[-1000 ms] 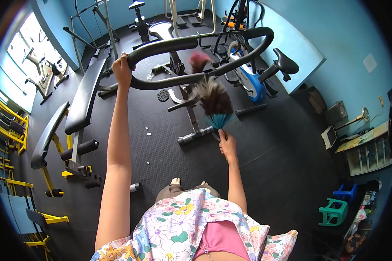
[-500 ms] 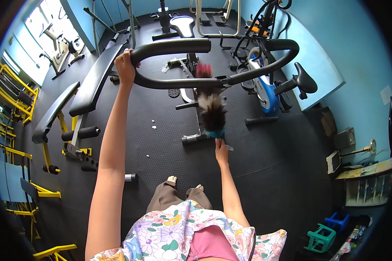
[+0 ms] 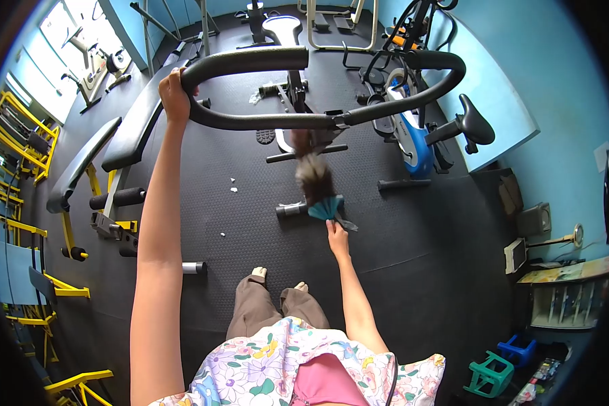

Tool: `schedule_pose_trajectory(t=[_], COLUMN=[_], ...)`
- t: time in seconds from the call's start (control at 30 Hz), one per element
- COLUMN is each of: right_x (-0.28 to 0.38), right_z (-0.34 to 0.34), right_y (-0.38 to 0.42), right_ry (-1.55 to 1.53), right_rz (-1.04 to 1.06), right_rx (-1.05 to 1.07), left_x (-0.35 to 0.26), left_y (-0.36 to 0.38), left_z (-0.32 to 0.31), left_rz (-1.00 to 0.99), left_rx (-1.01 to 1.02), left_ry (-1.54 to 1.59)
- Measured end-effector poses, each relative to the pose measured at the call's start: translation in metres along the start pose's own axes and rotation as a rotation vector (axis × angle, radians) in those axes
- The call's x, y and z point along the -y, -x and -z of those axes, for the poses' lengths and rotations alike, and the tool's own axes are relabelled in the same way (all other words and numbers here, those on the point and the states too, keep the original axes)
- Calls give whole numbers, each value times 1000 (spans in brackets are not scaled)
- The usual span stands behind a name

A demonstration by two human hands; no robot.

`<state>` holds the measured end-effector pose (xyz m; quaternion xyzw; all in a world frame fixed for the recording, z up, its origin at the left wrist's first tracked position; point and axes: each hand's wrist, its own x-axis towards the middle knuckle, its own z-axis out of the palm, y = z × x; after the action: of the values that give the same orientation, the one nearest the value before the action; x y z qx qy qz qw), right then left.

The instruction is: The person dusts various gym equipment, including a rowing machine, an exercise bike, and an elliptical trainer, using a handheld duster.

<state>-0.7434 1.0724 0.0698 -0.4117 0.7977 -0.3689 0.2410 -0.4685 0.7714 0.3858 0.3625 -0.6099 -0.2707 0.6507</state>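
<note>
My left hand [image 3: 174, 98] is wrapped around the left end of a black foam-covered handlebar [image 3: 264, 122] on an exercise bike. Lower down and to the right, my right hand [image 3: 337, 239] grips a feather duster [image 3: 315, 177] just below its teal collar. The duster's brown and pale feathers point away from me, blurred by motion, and their tips overlap the bike's frame beneath the bar. Below the feathers lies the bike's foot tube [image 3: 291, 210], and a pedal [image 3: 265, 136] shows left of the frame.
A padded bench [image 3: 132, 135] with yellow-framed parts stands on the left. To the right is a blue and white exercise bike [image 3: 413, 139] with a black saddle. White scraps [image 3: 234, 189] dot the black floor. Green [image 3: 488, 373] and blue stools stand at lower right.
The duster has swung left, and my right hand has shifted slightly left and down with it. The handlebar and my left hand appear further left and higher; the whole view has shifted a little.
</note>
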Motion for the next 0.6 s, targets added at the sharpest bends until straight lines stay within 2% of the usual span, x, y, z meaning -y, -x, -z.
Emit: schedule_pose_trajectory(t=[0.07, 0.1, 0.2, 0.33, 0.47, 0.53, 0.6], right_x=[-14, -20, -14, 27, 65, 93, 104], right_z=[18, 37, 121, 212, 244, 247, 247], right_y=[10, 17, 44, 65, 38, 24, 15], right_ry=[-13, -57, -65, -21, 73, 67, 169], right_rz=[109, 44, 139, 357, 281, 248, 182], right_rx=[84, 173, 299, 161, -64, -78, 3], left_x=[1, 2, 7, 13, 24, 11, 11], left_y=[-1, -1, -1, -2, -9, -3, -1], left_z=[2, 2, 4, 5, 7, 4, 4], left_rz=[-42, -47, -56, -86, -47, -34, -82], left_rx=[26, 22, 38, 19, 39, 35, 6], left_ry=[-21, -25, 5, -38, -48, -61, -181])
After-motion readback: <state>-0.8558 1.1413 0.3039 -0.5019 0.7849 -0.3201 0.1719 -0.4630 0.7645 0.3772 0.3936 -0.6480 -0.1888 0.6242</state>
